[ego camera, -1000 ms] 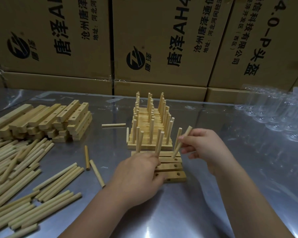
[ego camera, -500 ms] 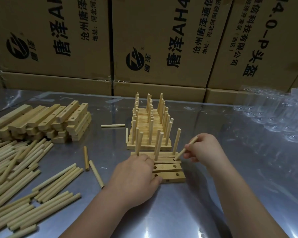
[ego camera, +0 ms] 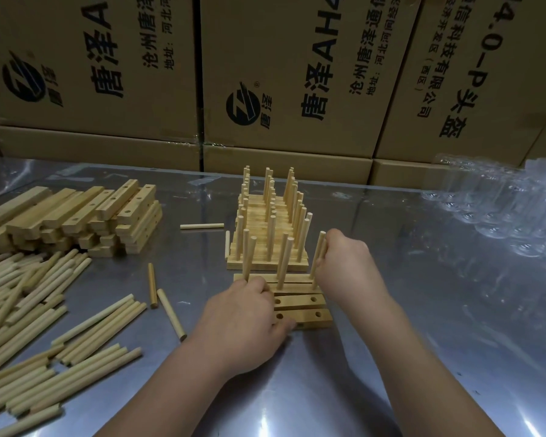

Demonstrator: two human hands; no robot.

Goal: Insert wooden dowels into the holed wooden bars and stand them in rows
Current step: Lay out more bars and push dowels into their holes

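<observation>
A right hand (ego camera: 344,266) closes its fingers round a smooth, pale round dowel (ego camera: 317,258) standing upright in the end hole of squared wooden bars (ego camera: 300,301) at the middle of a shiny metal table (ego camera: 438,326), while the left hand (ego camera: 243,313) curls over their left end, thumb against the nearest. Just behind stand finished rows (ego camera: 267,247); loose dowels (ego camera: 22,298) lie left.

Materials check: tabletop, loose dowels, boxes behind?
Tabletop: looks like bare metal, likely stainless; glossy, with glare and reflections. Loose dowels: pale, seemingly unfinished wood, matte. Boxes: brown cardboard, matte, black print.
</observation>
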